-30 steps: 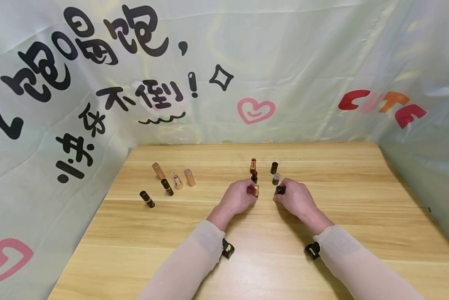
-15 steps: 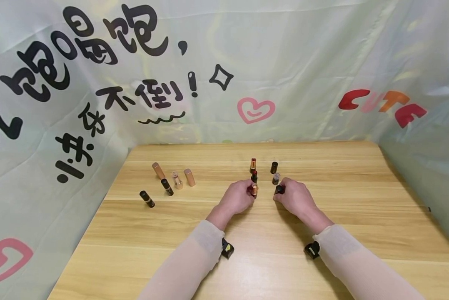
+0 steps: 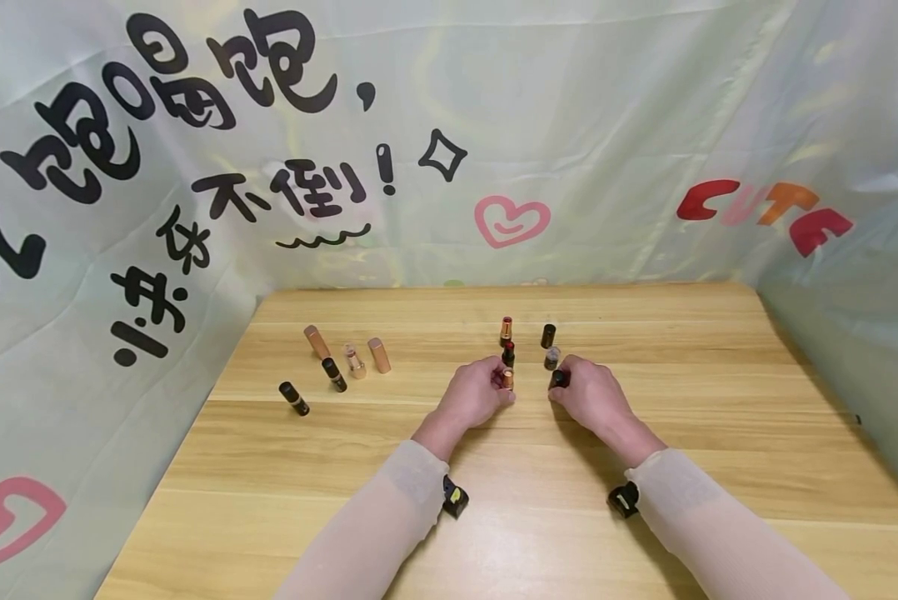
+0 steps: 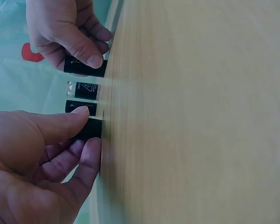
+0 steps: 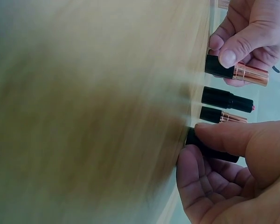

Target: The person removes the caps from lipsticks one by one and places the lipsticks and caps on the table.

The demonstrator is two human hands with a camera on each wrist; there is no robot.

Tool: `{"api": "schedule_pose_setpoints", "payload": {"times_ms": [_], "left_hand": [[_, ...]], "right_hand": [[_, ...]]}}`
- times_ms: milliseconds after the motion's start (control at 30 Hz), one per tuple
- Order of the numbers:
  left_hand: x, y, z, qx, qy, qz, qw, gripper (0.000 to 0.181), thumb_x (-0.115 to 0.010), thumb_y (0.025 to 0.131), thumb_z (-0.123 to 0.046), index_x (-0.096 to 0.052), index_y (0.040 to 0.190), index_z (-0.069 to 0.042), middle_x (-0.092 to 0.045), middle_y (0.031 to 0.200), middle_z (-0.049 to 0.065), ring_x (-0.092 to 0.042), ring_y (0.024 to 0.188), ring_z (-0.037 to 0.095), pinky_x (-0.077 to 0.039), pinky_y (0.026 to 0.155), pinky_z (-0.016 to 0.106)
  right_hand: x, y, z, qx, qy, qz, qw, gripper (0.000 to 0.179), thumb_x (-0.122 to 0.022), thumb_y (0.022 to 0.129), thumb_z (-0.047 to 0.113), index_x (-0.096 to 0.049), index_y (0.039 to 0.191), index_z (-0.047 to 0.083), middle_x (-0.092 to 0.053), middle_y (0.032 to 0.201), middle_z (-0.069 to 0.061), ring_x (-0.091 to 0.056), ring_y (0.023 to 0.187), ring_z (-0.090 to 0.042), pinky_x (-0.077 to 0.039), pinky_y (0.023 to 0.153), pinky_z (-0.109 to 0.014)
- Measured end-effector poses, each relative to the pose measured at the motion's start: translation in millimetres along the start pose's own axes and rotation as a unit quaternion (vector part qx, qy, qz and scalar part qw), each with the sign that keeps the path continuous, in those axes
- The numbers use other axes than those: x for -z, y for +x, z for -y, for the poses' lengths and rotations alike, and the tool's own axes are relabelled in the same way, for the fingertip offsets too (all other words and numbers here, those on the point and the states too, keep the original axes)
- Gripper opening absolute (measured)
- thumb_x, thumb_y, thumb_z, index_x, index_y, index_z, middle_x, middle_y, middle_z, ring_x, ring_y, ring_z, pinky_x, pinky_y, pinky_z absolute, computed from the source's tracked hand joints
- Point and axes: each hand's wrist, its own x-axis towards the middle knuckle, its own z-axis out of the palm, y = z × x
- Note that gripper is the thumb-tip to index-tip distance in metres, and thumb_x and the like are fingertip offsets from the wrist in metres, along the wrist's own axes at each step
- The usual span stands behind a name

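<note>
Near the middle of the table, my left hand [image 3: 476,392] pinches an uncapped lipstick [image 5: 249,73] by its black base; its gold tube points up. Opposite it, my right hand [image 3: 590,392] holds a black lipstick cap [image 4: 84,66] upright between thumb and fingers, its lower end at the tabletop. Hand and cap are apart from the lipstick. Just behind the left hand stand a dark red lipstick [image 3: 509,354] with a black body and a gold-tubed lipstick [image 3: 506,331]. Behind the right hand stand a clear-topped cap [image 3: 552,358] and a black cap [image 3: 549,336].
Several closed lipsticks stand at the table's left: two black ones [image 3: 295,398], rose-gold ones [image 3: 379,355] and a clear-topped one [image 3: 355,361]. The wooden table [image 3: 509,533] ends at a printed cloth backdrop [image 3: 606,125] behind and at the sides.
The lipstick in my left hand has shifted slightly left, and the left thumb shows a little more in front of it. My right hand and its cap have hardly moved.
</note>
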Motion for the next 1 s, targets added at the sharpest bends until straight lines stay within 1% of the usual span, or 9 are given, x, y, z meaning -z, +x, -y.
{"api": "schedule_pose_setpoints", "payload": {"times_ms": [167,367,700,1000], "left_hand": [[-0.2,0.7,0.1,0.0,0.005,-0.002,1.0,0.02,-0.084,0.092,-0.019,-0.066,0.102,-0.017,-0.065,0.086,-0.006,-0.057,0.078,0.011,-0.048,0.074,0.026],[-0.7,0.6,-0.9,-0.001,0.0,-0.005,1.0,0.02,-0.084,0.092,-0.019,-0.068,0.104,-0.016,-0.066,0.086,-0.006,-0.058,0.077,0.011,-0.048,0.073,0.027],[-1.1,0.7,-0.4,-0.001,0.0,-0.003,1.0,0.02,-0.084,0.092,-0.019,-0.067,0.102,-0.017,-0.066,0.086,-0.006,-0.058,0.077,0.011,-0.048,0.074,0.027],[-0.5,0.4,-0.3,-0.002,0.005,0.005,1.0,0.021,-0.084,0.092,-0.019,-0.067,0.103,-0.017,-0.066,0.087,-0.006,-0.059,0.078,0.011,-0.05,0.076,0.027]], "right_hand": [[0.7,-0.2,0.2,0.007,-0.001,0.002,1.0,0.026,-0.077,0.095,0.013,-0.068,0.115,0.0,-0.074,0.104,-0.019,-0.063,0.082,-0.028,-0.053,0.069,-0.038],[1.6,-0.9,-0.1,0.007,0.001,0.004,1.0,0.027,-0.077,0.095,0.013,-0.068,0.116,-0.001,-0.074,0.102,-0.018,-0.062,0.081,-0.027,-0.052,0.068,-0.037],[1.4,-1.3,0.9,0.002,0.0,0.008,1.0,0.026,-0.077,0.095,0.013,-0.068,0.114,-0.001,-0.072,0.098,-0.015,-0.061,0.079,-0.027,-0.05,0.067,-0.036],[0.6,-1.7,1.3,-0.001,-0.004,0.012,0.9999,0.029,-0.077,0.094,0.015,-0.067,0.116,-0.002,-0.072,0.098,-0.016,-0.061,0.08,-0.027,-0.051,0.07,-0.038]]}}
